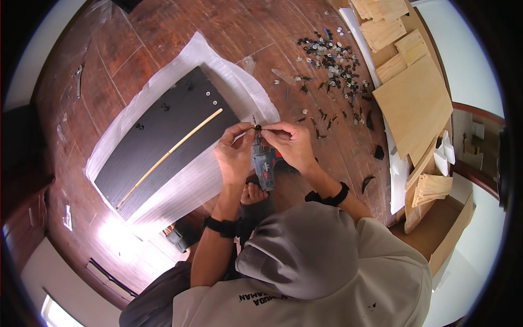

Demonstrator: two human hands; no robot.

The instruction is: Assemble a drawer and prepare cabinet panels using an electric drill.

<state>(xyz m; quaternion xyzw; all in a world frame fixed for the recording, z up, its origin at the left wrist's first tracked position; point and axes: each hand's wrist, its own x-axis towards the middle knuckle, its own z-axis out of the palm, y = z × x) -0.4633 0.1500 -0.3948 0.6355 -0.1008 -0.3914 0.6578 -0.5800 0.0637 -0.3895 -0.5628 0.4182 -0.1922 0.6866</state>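
Observation:
My left hand (234, 150) and my right hand (291, 143) meet in front of me, thumbs and fingertips pinched together. Between them is a small black round fitting (257, 127); its exact kind is too small to tell. Just below my fingers a blue-grey cordless drill (263, 166) with a bit at its tip lies near my bare foot (254, 193). Left of my hands a dark panel (158, 122) rests on a white foam sheet (199, 49). A narrow pale wood-coloured strip (180, 144) runs along the panel, and several small round fittings sit on its surface.
A scattered pile of black and white small fittings (340, 62) lies on the wooden floor (239, 24) at the far right. Beyond it are stacked plywood pieces (414, 103) and an open cardboard box (436, 234). Clear plastic scraps (67, 218) lie at the left.

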